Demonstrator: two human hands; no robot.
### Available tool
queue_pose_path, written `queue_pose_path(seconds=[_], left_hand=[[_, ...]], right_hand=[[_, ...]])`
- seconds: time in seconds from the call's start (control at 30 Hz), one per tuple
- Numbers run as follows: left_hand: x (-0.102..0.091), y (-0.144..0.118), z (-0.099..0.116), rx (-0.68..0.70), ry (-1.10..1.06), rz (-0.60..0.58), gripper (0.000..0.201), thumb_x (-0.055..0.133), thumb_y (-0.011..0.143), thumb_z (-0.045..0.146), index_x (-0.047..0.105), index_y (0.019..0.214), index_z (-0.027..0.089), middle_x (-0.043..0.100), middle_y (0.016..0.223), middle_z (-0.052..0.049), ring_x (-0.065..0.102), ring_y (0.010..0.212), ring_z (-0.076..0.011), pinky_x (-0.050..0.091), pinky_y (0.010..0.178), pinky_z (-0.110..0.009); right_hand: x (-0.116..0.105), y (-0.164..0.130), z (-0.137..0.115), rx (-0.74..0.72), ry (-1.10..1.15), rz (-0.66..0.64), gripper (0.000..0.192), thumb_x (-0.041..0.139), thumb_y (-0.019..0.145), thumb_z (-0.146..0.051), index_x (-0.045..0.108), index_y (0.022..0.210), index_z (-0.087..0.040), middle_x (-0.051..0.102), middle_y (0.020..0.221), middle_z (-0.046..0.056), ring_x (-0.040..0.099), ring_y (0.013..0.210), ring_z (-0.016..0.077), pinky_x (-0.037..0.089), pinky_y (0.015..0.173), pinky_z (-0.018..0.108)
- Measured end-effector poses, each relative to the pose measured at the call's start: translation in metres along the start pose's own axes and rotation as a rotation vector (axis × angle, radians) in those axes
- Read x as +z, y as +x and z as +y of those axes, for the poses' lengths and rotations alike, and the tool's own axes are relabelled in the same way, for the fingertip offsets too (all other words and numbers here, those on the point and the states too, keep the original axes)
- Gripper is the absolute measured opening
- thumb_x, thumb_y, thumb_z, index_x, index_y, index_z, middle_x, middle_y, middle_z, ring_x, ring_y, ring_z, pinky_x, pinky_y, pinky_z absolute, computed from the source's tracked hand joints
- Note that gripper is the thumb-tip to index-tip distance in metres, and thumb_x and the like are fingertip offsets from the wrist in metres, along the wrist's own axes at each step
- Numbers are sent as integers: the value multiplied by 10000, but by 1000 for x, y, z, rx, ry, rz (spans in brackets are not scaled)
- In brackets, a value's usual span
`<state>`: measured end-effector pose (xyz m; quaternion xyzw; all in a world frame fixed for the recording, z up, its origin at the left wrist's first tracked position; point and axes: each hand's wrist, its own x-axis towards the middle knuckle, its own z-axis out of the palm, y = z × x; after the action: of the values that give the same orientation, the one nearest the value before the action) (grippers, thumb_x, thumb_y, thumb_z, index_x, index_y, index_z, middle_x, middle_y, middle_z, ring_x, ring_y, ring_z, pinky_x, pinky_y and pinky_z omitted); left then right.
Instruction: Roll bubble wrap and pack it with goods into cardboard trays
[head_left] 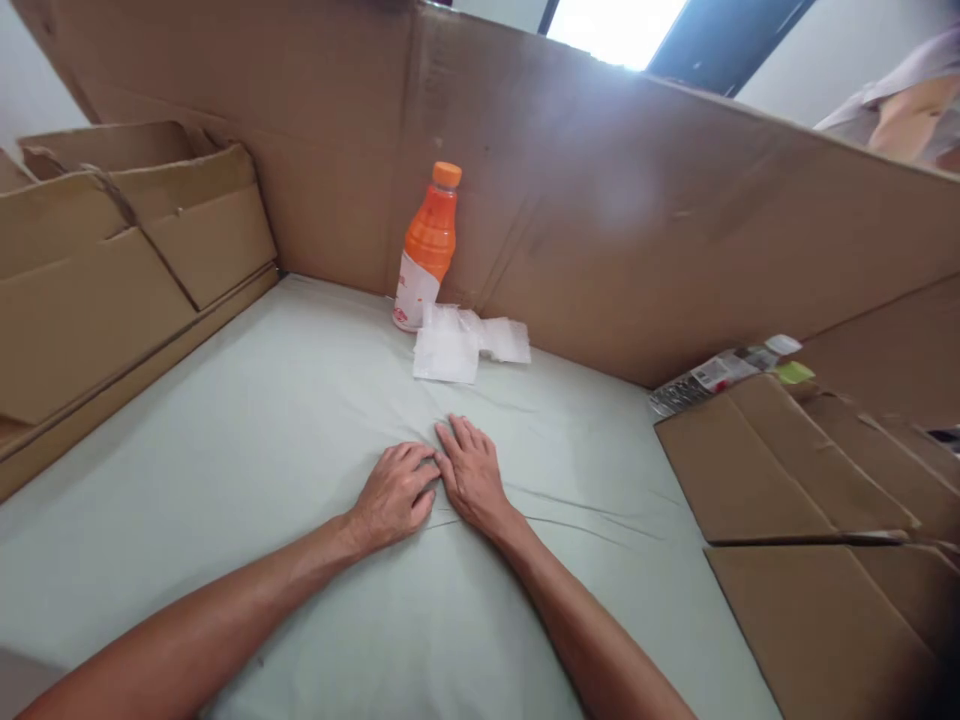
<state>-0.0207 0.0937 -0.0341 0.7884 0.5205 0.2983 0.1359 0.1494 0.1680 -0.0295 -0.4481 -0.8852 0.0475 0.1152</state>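
Cardboard stack (112,260): folded boxes are seen piled along the left edge of the cloth
Cloth (225,450): a pale grey-green sheet is spread over the surface, lightly creased, with wrinkles gathered around the hands
Left hand (394,495): laid palm down on the cloth, fingers loosely curled, nothing held
Right hand (472,475): laid flat on the cloth just beside the left hand, fingers extended and touching it, nothing gripped
Plastic bags (465,342): small clear, crumpled packets are found on the cloth beyond the fingertips, apart from both hands
Bottle (427,250): orange drink, orange cap, white label, stood upright against the cardboard wall (637,230), touching the bags
Flattened cardboard (787,470): laid at the right, with a wrapped packet (720,375) at its far edge
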Motion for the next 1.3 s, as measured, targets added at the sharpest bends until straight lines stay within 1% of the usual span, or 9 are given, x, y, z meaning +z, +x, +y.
queue_pose_path(seconds=[0.27,0.5,0.57,0.63,0.8,0.87,0.93,1.13,1.3], left_hand=[[-7,-4,14,-18,170,-61,356,577,894,238,630,1232,142,620,1328,-152,526,1291,-282,411,1123,-425],[-44,-106,38,169,92,-271,458,631,868,323,580,1307,203,505,1518,-129,407,1451,-292,315,1219,-467],[-79,-124,23,184,69,-209,400,635,859,303,625,1253,235,541,1492,-107,459,1421,-257,396,1171,-403],[-130,-123,0,8,226,28,387,585,886,235,630,1269,211,561,1467,-143,481,1402,-279,429,1134,-448],[-284,-78,-53,-366,751,552,442,548,932,245,564,1358,130,501,1526,-130,378,1469,-317,282,1208,-536],[-323,-67,-62,-543,825,542,524,464,976,246,433,1459,43,488,1522,-150,379,1461,-325,262,1199,-561],[-342,-63,-67,-636,822,501,523,386,998,209,391,1464,-28,603,1379,-176,514,1349,-317,350,1131,-571],[-311,-79,-65,-596,804,504,540,480,873,127,534,1409,99,736,1153,-142,701,1052,-290,524,949,-444],[-252,-98,-8,-19,662,477,508,492,903,112,540,1403,188,737,1158,-97,694,1054,-243,533,959,-379]], right_hand=[[19,7,7,-69,-53,166,426,402,1010,-329,611,1358,-201,573,1476,150,511,1372,326,431,1064,512],[18,-15,-4,-170,-171,188,447,393,1022,-348,592,1389,-191,566,1481,149,497,1381,324,418,1086,505],[17,-32,-13,-225,-180,148,474,410,1018,-372,569,1426,-189,534,1513,154,474,1402,332,400,1105,516],[15,-50,-25,-313,-149,107,509,451,1003,-402,542,1460,-199,497,1545,157,457,1418,341,387,1118,530],[2,-86,-60,-602,16,-44,587,522,979,-419,449,1536,-247,416,1608,114,416,1464,319,372,1157,527],[-5,-90,-69,-625,72,-93,576,526,983,-417,457,1529,-251,418,1607,103,415,1468,315,385,1158,534],[-9,-91,-72,-603,130,-109,553,550,969,-407,502,1494,-240,447,1589,107,435,1454,326,405,1146,552],[1,-90,-56,-376,407,121,338,571,943,-322,685,1249,-235,595,1455,132,609,1277,304,541,1011,491],[1,-80,-35,16,696,327,288,542,962,-386,711,1149,-248,623,1405,131,615,1264,291,551,989,484]])
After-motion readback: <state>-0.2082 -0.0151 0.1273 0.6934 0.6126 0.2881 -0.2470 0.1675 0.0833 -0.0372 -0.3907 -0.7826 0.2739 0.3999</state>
